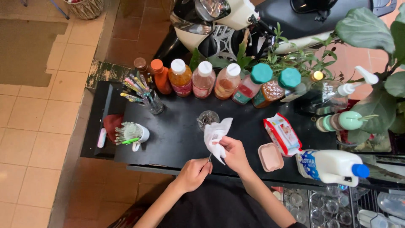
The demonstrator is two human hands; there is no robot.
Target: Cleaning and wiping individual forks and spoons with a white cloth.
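My right hand (234, 154) pinches a white tissue (216, 134) that stands up over the black counter (177, 135). My left hand (195, 172) is closed on the end of a thin metal utensil (209, 158), whose other end goes into the tissue. The two hands are close together near the counter's front edge. A small clear glass (207, 118) stands just behind the tissue.
A row of syrup bottles (202, 79) lines the counter's back. A glass of pens (139, 90) and a white mug of straws (131, 133) stand left. A wipes packet (282, 134), pink box (270, 157) and lying white bottle (331, 167) are right. Plants and a scooter are behind.
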